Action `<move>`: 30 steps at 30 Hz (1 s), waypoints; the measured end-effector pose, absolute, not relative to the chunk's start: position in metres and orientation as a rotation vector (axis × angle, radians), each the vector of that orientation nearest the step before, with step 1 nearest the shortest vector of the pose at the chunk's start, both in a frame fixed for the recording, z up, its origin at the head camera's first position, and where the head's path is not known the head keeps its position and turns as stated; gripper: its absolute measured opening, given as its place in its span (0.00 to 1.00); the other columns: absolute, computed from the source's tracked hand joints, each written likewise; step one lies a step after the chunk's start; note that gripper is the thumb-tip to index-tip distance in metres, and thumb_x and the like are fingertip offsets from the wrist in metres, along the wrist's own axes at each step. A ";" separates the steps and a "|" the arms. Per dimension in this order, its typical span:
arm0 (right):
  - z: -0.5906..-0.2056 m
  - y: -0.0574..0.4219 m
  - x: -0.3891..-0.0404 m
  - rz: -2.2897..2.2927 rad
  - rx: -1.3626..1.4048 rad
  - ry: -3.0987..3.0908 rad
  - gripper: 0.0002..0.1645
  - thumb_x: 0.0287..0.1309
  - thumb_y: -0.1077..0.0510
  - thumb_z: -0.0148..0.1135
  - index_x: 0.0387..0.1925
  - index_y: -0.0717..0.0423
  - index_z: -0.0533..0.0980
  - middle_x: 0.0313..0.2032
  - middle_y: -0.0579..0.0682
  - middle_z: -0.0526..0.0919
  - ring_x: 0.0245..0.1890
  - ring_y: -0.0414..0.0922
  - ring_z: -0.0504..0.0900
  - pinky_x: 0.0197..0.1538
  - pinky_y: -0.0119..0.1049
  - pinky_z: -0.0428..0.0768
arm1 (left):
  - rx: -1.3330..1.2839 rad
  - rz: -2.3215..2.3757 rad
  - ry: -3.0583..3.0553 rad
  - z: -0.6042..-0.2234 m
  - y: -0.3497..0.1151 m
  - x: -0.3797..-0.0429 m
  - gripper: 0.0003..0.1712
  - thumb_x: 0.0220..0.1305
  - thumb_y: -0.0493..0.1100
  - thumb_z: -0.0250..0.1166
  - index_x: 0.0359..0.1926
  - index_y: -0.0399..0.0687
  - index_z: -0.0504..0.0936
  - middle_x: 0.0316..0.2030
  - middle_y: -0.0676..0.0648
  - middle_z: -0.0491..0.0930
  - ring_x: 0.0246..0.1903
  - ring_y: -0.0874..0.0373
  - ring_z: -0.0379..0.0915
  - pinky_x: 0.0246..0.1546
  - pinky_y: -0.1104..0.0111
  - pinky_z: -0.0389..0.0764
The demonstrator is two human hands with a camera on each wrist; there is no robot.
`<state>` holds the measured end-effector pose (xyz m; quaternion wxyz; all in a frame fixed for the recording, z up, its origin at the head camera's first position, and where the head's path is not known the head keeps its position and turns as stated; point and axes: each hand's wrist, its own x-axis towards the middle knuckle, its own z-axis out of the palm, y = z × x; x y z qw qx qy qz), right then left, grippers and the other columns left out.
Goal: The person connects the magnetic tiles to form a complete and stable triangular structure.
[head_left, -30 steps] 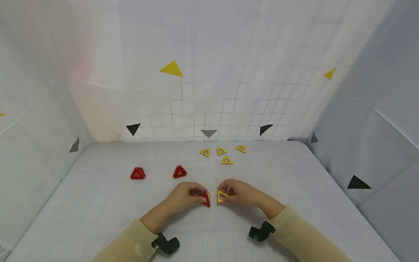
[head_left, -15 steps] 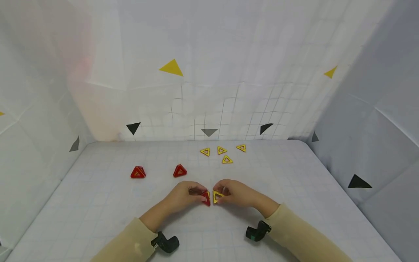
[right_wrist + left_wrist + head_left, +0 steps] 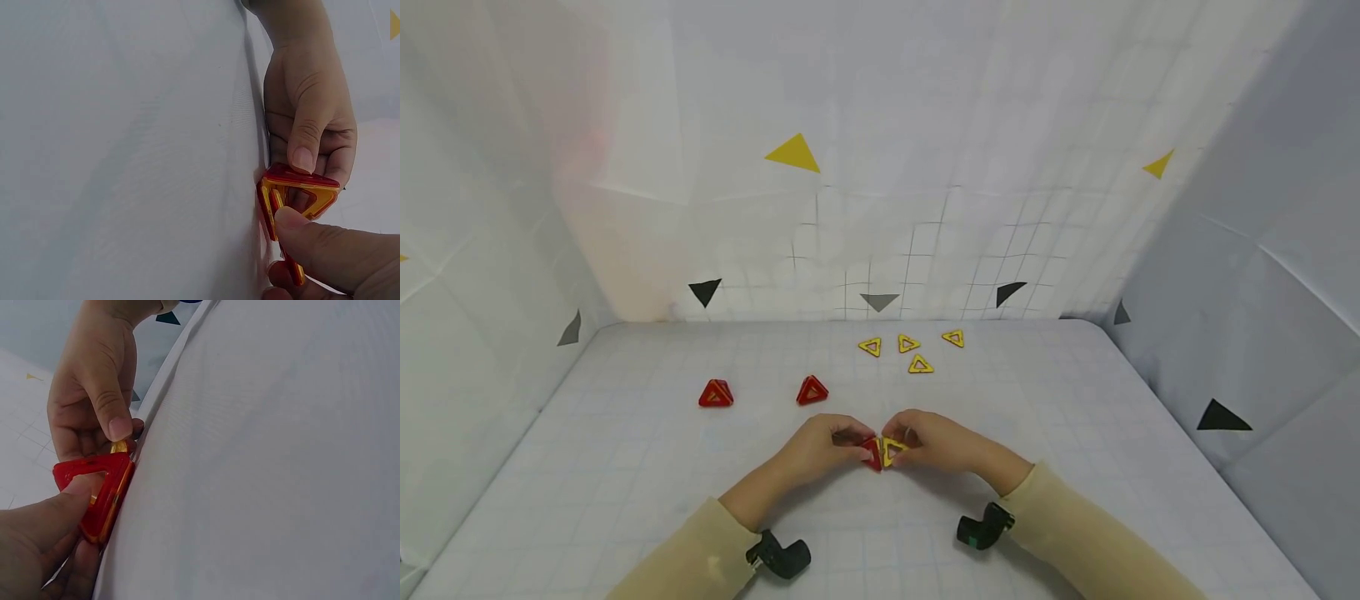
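Near the middle of the table, my left hand [image 3: 820,448] pinches red triangular magnetic tiles [image 3: 872,453] with a yellow one joined behind. In the left wrist view the thumb presses a red face [image 3: 111,503]; the right wrist view shows the group standing at an angle, yellow inside [image 3: 322,201]. My right hand [image 3: 946,442] pinches a single yellow triangular tile [image 3: 889,452] between thumb and fingers. Its edge meets, or nearly meets, the left hand's tiles. Fingers hide much of both pieces.
Two small red pyramids of tiles, one at far left [image 3: 716,393] and one nearer the middle [image 3: 812,390], stand beyond my left hand. Several loose yellow triangular tiles [image 3: 921,364] lie toward the back of the white table [image 3: 1075,467]. White sheets [image 3: 880,242] hang behind and beside.
My right hand has moved left with the yellow tile, closing the gap to the left hand's tiles. The left hand stays almost in place.
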<state>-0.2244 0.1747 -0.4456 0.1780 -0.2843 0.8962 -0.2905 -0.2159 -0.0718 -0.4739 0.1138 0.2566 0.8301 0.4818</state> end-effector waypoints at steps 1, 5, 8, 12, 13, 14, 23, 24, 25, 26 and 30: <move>-0.445 0.174 -0.224 -0.822 -0.805 2.534 0.20 0.58 0.54 0.73 0.51 0.50 0.79 0.41 0.39 0.80 0.42 0.40 0.77 0.50 0.39 0.78 | 0.752 1.412 2.436 -0.474 -0.072 -0.216 0.13 0.63 0.43 0.71 0.48 0.50 0.87 0.42 0.56 0.85 0.45 0.62 0.80 0.50 0.66 0.79; -0.446 0.173 -0.224 -0.831 -0.806 2.533 0.20 0.57 0.55 0.74 0.50 0.52 0.79 0.41 0.40 0.80 0.41 0.40 0.77 0.49 0.40 0.78 | 0.740 1.406 2.442 -0.474 -0.071 -0.216 0.12 0.63 0.43 0.71 0.48 0.51 0.87 0.42 0.57 0.85 0.45 0.62 0.80 0.50 0.67 0.79; -0.446 0.173 -0.223 -0.828 -0.801 2.535 0.20 0.57 0.55 0.74 0.50 0.52 0.79 0.41 0.40 0.80 0.42 0.41 0.77 0.50 0.41 0.78 | 0.726 1.404 2.440 -0.474 -0.071 -0.216 0.12 0.63 0.43 0.71 0.48 0.51 0.87 0.41 0.57 0.85 0.44 0.62 0.80 0.49 0.67 0.79; -0.445 0.173 -0.223 -0.834 -0.792 2.539 0.20 0.57 0.55 0.74 0.50 0.52 0.79 0.40 0.40 0.80 0.41 0.41 0.78 0.49 0.42 0.78 | 0.726 1.401 2.441 -0.474 -0.071 -0.216 0.11 0.63 0.43 0.71 0.47 0.51 0.87 0.41 0.57 0.85 0.44 0.62 0.80 0.49 0.66 0.79; -0.445 0.173 -0.223 -0.834 -0.791 2.541 0.20 0.57 0.54 0.74 0.50 0.53 0.80 0.39 0.40 0.80 0.41 0.41 0.78 0.49 0.41 0.78 | 0.725 1.401 2.442 -0.474 -0.071 -0.216 0.11 0.63 0.43 0.71 0.47 0.51 0.87 0.41 0.57 0.85 0.44 0.62 0.80 0.49 0.67 0.79; -0.445 0.173 -0.223 -0.830 -0.784 2.544 0.20 0.57 0.54 0.74 0.50 0.52 0.80 0.39 0.40 0.80 0.41 0.41 0.78 0.49 0.41 0.78 | 0.723 1.400 2.443 -0.474 -0.071 -0.216 0.11 0.63 0.43 0.71 0.47 0.52 0.87 0.41 0.57 0.85 0.44 0.62 0.80 0.49 0.67 0.79; -0.446 0.174 -0.224 -0.827 -0.746 2.563 0.19 0.57 0.53 0.74 0.50 0.49 0.81 0.35 0.39 0.79 0.36 0.39 0.77 0.43 0.38 0.77 | 0.704 1.413 2.446 -0.474 -0.072 -0.215 0.09 0.63 0.43 0.72 0.44 0.52 0.87 0.39 0.57 0.85 0.43 0.62 0.80 0.48 0.68 0.79; -0.446 0.174 -0.224 -0.831 -0.746 2.564 0.19 0.57 0.53 0.74 0.50 0.49 0.81 0.34 0.39 0.79 0.36 0.40 0.76 0.42 0.38 0.77 | 0.703 1.414 2.446 -0.474 -0.072 -0.215 0.09 0.63 0.43 0.71 0.44 0.52 0.87 0.39 0.57 0.85 0.43 0.62 0.80 0.48 0.67 0.79; -0.447 0.174 -0.224 -0.835 -0.743 2.563 0.19 0.57 0.53 0.74 0.50 0.48 0.81 0.34 0.39 0.79 0.35 0.40 0.76 0.42 0.38 0.76 | 0.704 1.413 2.447 -0.474 -0.072 -0.215 0.09 0.63 0.43 0.71 0.44 0.52 0.87 0.39 0.57 0.85 0.43 0.62 0.80 0.48 0.67 0.79; -0.447 0.174 -0.224 -0.841 -0.738 2.564 0.19 0.57 0.53 0.74 0.50 0.48 0.81 0.33 0.39 0.79 0.35 0.40 0.76 0.41 0.38 0.76 | 0.705 1.412 2.447 -0.475 -0.072 -0.215 0.09 0.63 0.43 0.71 0.44 0.52 0.87 0.39 0.57 0.85 0.43 0.62 0.80 0.48 0.67 0.79; -0.447 0.175 -0.224 -0.869 -0.720 2.574 0.18 0.56 0.53 0.74 0.49 0.49 0.81 0.31 0.40 0.78 0.33 0.41 0.75 0.38 0.37 0.75 | 0.709 1.421 2.447 -0.475 -0.072 -0.215 0.08 0.63 0.43 0.71 0.44 0.52 0.87 0.40 0.57 0.85 0.43 0.62 0.80 0.48 0.68 0.79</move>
